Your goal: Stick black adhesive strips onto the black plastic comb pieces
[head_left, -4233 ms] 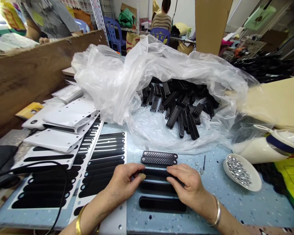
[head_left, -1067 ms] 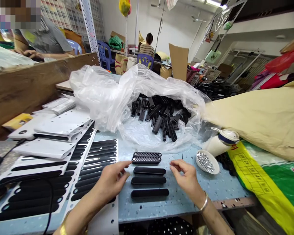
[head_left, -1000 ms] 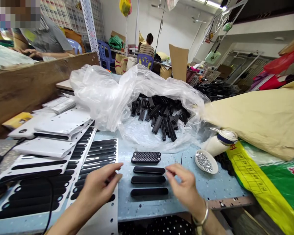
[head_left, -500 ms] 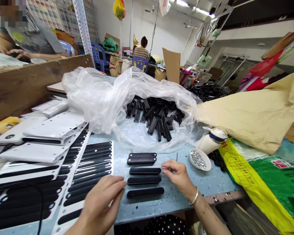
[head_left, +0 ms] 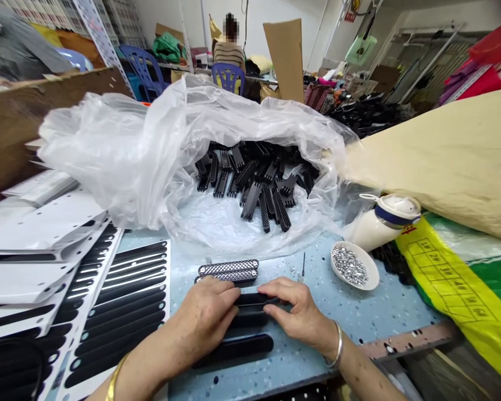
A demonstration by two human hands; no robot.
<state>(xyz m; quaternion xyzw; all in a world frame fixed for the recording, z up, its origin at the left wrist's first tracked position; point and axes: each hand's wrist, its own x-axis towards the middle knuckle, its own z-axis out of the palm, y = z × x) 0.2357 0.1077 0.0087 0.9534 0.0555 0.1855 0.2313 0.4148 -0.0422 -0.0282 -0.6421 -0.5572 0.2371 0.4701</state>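
Note:
A slim black bar with rounded ends lies crosswise between my two hands. My left hand pinches its left end, the fingertips curled over it. At the other end, my right hand grips it between thumb and forefinger. Just below lies a second black bar, partly hidden by the fingers. A third black bar rests nearer to me. Beyond the hands sit textured black pieces with a lattice face, small shiny dots at their ends.
An open clear plastic bag spills black lattice pieces. Sheets of black adhesive-looking strips cover the left side. On the right stand a bowl of small silvery parts and a white bottle. A thin dark pin lies near the bowl.
Both hands have moved inward onto the top bar of the row and closed on its ends. The camera view has tilted down and come closer to the table.

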